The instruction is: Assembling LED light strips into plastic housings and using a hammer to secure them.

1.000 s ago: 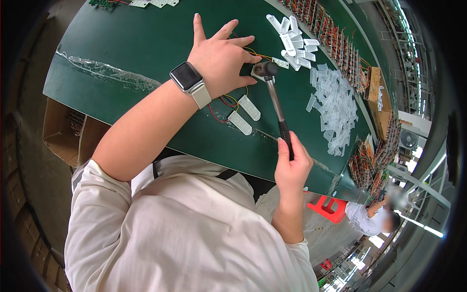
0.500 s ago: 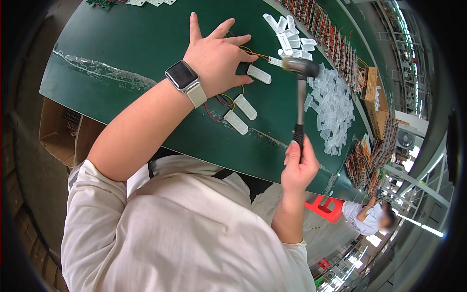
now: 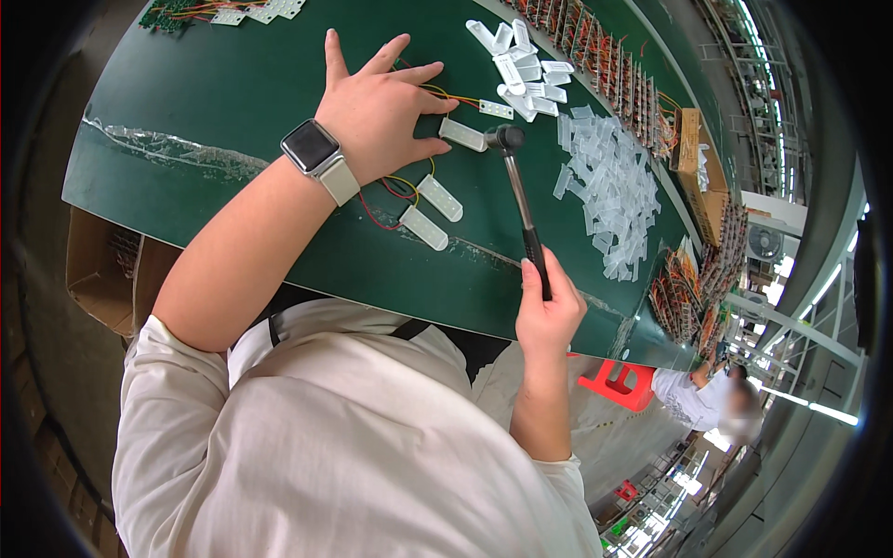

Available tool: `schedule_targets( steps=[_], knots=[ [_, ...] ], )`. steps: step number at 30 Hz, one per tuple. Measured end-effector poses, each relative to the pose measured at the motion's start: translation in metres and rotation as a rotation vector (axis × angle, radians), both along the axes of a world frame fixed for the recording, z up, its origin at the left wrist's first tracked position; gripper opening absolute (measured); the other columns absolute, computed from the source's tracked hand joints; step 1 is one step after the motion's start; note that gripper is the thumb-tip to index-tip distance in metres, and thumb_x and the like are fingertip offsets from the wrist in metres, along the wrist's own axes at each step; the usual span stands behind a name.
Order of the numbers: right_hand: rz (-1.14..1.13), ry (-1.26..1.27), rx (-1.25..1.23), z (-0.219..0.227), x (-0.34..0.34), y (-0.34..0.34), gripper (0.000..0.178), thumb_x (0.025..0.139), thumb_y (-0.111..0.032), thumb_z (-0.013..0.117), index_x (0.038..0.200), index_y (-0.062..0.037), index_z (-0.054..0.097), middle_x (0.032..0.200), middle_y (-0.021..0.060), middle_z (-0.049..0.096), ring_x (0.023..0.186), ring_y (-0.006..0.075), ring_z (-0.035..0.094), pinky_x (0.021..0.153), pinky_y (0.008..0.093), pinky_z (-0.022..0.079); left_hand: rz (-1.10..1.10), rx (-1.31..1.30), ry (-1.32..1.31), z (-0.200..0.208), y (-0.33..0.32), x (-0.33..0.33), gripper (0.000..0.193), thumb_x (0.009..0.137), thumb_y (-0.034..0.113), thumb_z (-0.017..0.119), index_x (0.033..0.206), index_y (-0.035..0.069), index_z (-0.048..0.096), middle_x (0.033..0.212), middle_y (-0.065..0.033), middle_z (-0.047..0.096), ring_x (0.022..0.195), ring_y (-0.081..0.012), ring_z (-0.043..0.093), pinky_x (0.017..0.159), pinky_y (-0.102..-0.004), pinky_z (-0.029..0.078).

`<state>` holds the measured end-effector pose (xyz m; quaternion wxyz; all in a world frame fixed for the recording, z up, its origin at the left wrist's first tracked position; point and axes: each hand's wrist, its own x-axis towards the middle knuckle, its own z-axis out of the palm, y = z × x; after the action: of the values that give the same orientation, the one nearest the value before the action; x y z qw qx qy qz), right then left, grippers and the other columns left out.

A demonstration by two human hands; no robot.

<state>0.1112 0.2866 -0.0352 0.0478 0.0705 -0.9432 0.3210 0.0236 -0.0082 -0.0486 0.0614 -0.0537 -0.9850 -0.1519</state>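
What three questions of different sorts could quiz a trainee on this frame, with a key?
1. Which hand holds the hammer?
2. True or false: the smartwatch is on the left wrist.
3. Which is nearest the hammer's head? a) the red stool; b) the white piece beside the left hand; c) the cardboard box.

Key: 1. The right hand. 2. True. 3. b.

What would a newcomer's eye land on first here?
Probably the black-handled hammer in the right hand, its head by the right end of a white casing near the spread left hand. Next, the heap of translucent plastic pieces on the green tabletop, right of the hammer. The red stool past the table edge, lower right, also stands out.
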Motion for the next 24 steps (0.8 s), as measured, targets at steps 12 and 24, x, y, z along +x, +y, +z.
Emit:
schedule_targets(
  steps=[12, 24],
  knots=[
    [0.042, 0.257, 0.314, 0.001, 0.019, 0.143, 0.037, 0.089, -0.006, 0.080, 0.125, -0.0014, 0.073, 0.107, 0.0128, 0.075, 0.099, 0.0296, 0.068, 0.089, 0.0396, 0.055, -0.081, 0.041, 0.126, 0.004, 0.000, 0.002, 0.043, 0.088, 0.044, 0.081, 0.128, 0.030, 0.076, 0.137, 0.0028, 0.069, 0.147, -0.0274, 0.047, 0.123, -0.0763, 0.012],
    [0.127, 0.167, 0.032, 0.032, -0.124, -0.009, 0.024, 0.088, -0.009, 0.080, 0.112, -0.0069, 0.080, 0.104, 0.0075, 0.076, 0.090, 0.0209, 0.071, 0.079, 0.0332, 0.055, -0.074, 0.184, 0.163, -0.008, -0.009, -0.008, 0.034, 0.087, 0.022, 0.080, 0.121, 0.021, 0.079, 0.119, -0.0005, 0.072, 0.128, -0.0262, 0.059, 0.120, -0.0537, 0.039]
  ],
)
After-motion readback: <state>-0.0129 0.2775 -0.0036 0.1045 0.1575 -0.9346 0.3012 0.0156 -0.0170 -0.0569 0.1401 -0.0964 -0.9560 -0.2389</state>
